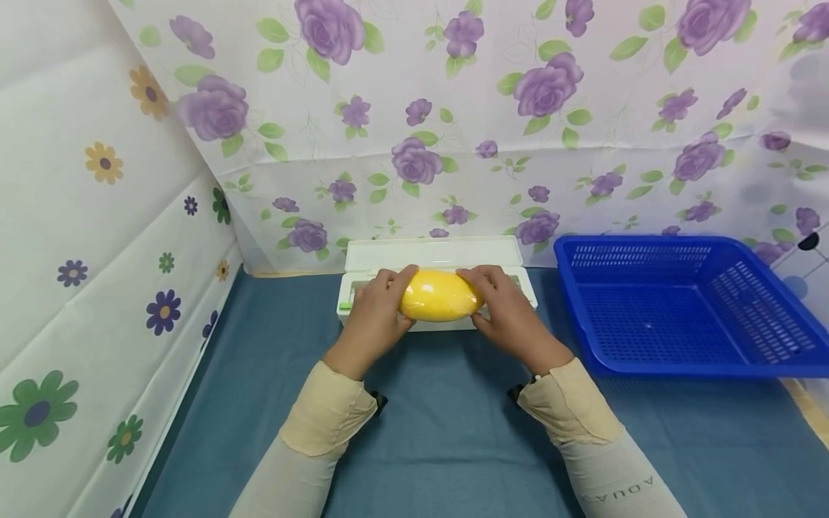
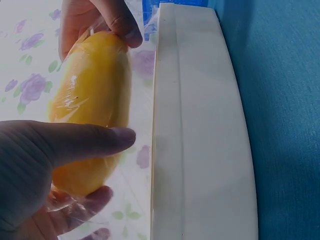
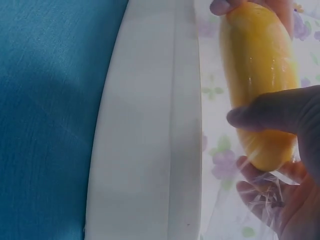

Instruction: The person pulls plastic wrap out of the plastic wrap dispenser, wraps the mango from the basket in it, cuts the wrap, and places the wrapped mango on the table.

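We see a yellow fruit [image 1: 440, 295] held up in both hands, its long side running left to right, over a white box [image 1: 447, 326]. Our left hand [image 1: 374, 311] grips the left end and our right hand [image 1: 514, 311] grips the right end, each with its thumb laid across the side nearest us. In the wrist views, we find clear film [image 3: 267, 202] around the fruit, bunched near the fingers, and a gap between the fruit and the box edge.

The box stands on a blue-green cloth [image 1: 447, 446], its lid [image 1: 432, 252] raised at the back, and we notice a small green piece [image 1: 346, 306] at its left end. To our right is a blue basket [image 1: 686, 370] with slotted sides. Behind everything we see a sheet with purple flowers [image 1: 453, 43], and on our left, a white sheet with coloured daisies [image 1: 65, 187].
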{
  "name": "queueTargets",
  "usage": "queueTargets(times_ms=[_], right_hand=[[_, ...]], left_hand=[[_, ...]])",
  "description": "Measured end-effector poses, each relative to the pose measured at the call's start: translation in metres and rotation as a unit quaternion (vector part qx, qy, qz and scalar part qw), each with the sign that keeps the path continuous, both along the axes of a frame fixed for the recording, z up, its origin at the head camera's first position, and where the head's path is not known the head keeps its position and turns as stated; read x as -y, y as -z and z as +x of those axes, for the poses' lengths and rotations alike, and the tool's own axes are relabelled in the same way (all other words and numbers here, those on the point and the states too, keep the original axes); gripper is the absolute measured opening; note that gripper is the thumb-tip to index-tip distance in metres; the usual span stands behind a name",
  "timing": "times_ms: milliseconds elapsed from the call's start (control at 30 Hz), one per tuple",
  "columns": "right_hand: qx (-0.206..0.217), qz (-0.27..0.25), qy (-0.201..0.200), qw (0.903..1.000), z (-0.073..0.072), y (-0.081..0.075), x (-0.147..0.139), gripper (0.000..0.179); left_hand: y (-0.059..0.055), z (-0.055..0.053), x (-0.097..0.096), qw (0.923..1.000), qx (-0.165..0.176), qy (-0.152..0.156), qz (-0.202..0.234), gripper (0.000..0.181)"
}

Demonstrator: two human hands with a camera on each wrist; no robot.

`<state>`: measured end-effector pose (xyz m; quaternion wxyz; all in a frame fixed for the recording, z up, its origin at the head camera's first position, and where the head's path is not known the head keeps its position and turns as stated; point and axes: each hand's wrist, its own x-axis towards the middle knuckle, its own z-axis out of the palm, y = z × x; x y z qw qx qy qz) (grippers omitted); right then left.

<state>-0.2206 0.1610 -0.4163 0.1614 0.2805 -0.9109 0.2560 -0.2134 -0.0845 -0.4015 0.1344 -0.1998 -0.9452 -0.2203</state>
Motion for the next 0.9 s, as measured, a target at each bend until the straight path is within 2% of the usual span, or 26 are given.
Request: queueTargets(times_ms=[400, 900], right_hand=[[-0.065, -0.037, 0.017, 0.9970, -0.0032, -0.0026, 0.0021, 0.077], [-0.076, -0.046, 0.032, 0.9956, -0.0021, -0.0081, 0.0038, 0.077]], left_hand=[[-0.0041, -0.0012, -0.0019, 0.9977, -0.051, 0.001, 0.045, 0.085], [-0.0102, 0.0022, -0.0047, 0.9952, -0.073, -0.009, 0.064, 0.085]])
